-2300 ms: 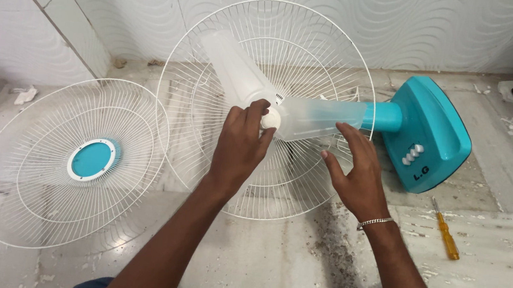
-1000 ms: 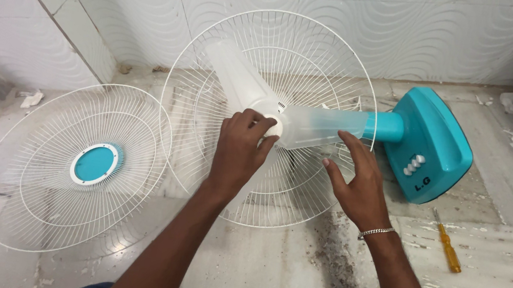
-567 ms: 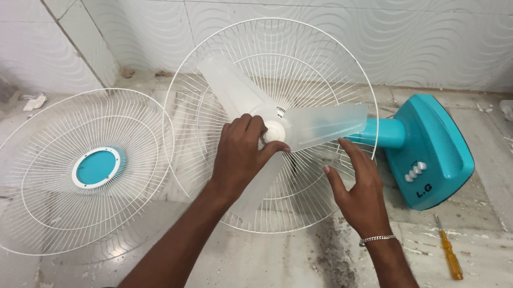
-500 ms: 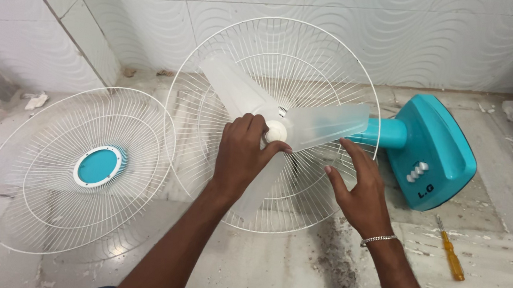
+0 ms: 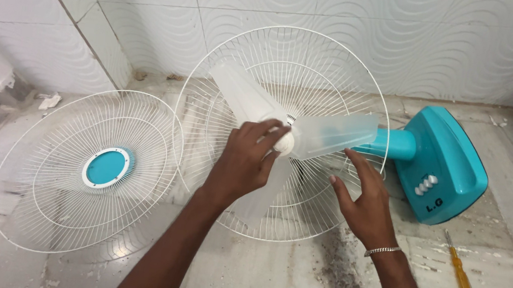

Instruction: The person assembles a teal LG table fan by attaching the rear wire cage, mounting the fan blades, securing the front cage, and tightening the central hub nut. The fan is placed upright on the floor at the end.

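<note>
While left hand (image 5: pixel 243 162) pinches round white cap (image 5: pixel 284 142), translucent blades (image 5: pixel 328 133) matte.

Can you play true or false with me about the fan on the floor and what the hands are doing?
1. The left hand has its fingers on the white cap at the middle of the fan blades. True.
2. The right hand holds the screwdriver. False: it lies alone on the floor.
3. The loose front grille has a teal centre. True.
4. The fan base is red. False: it is teal.
</note>
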